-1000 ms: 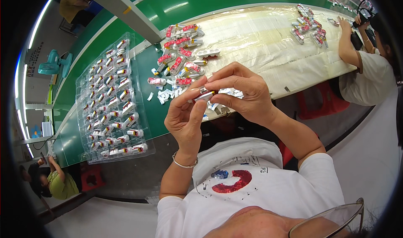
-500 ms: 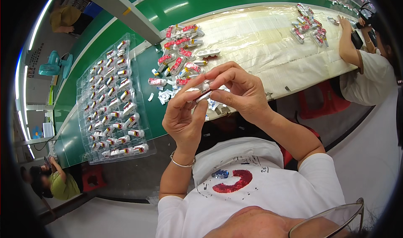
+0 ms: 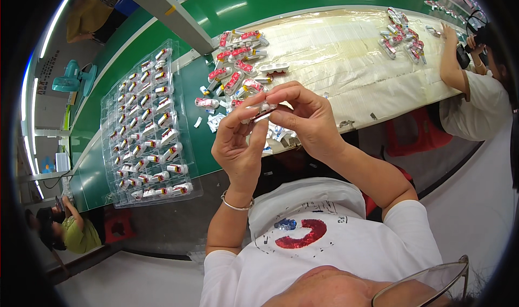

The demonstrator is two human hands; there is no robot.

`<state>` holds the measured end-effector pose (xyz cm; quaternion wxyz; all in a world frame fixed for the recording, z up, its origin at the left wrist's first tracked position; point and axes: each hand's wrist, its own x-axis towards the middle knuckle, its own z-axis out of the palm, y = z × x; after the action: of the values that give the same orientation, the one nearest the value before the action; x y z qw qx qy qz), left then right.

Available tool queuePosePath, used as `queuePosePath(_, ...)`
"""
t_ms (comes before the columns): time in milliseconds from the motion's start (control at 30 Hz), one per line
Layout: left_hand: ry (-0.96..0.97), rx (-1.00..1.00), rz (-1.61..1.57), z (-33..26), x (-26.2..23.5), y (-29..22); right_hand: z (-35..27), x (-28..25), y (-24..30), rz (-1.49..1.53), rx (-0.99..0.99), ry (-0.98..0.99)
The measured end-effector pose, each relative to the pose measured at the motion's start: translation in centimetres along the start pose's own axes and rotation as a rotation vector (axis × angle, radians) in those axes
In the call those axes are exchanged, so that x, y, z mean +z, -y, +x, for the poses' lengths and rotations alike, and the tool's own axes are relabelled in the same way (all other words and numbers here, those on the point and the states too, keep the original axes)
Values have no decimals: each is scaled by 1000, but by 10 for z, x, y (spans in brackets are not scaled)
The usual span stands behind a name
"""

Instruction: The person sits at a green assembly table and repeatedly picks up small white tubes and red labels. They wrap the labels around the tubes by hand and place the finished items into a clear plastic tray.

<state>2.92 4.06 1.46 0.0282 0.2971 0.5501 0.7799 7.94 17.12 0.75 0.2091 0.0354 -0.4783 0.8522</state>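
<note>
Over the table's near edge, both hands hold a small white plastic piece [image 3: 264, 110] with a dark red strip along it. My left hand [image 3: 238, 150] is closed on its left end, thumb underneath and fingertips above. My right hand [image 3: 313, 120] pinches the right end between thumb and fingers. Fingertips cover much of the piece, so its exact kind is hard to make out. Just beyond the hands lies a pile of white pieces with red labels [image 3: 233, 83], some with silver cylinders. Small white-and-blue scraps [image 3: 215, 122] are scattered beside and beneath the hands.
To the left, a clear plastic tray [image 3: 195, 187] holds rows of white pieces with dark and gold cylinders. A metal post [image 3: 181, 23] rises behind the pile. Another pile [image 3: 403, 39] sits far right, near a co-worker's arm [image 3: 453, 63]. A red stool [image 3: 419, 131] stands below the table.
The white piece has turned slightly between my fingers, and both hands keep hold of it. The whole view has shifted a little. At far right the co-worker's hand has moved slightly.
</note>
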Motion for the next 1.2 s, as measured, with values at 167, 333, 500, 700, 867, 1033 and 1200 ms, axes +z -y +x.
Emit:
queuePosePath(167,-137,-187,-52,1,-10,14,13,-7,-6,-49,209,-27)
queuePosePath(333,-234,-423,-288,10,-11,13,19,-16,-8,-132,219,9)
queuePosePath(500,-236,-545,-427,12,-18,12,19,-18,-3,-316,142,74)
queuePosePath(700,-222,-543,-437,14,-17,9,19,-18,-8,-325,82,92)
queuePosePath(867,-221,-480,-360,11,-14,9,20,-13,-3,-345,143,80)
queuePosePath(1033,-173,-318,-185,4,-8,5,18,-7,4,-220,208,38)
queuePosePath(1200,-50,-106,-121,2,-5,-1,9,-1,10,-228,32,10)
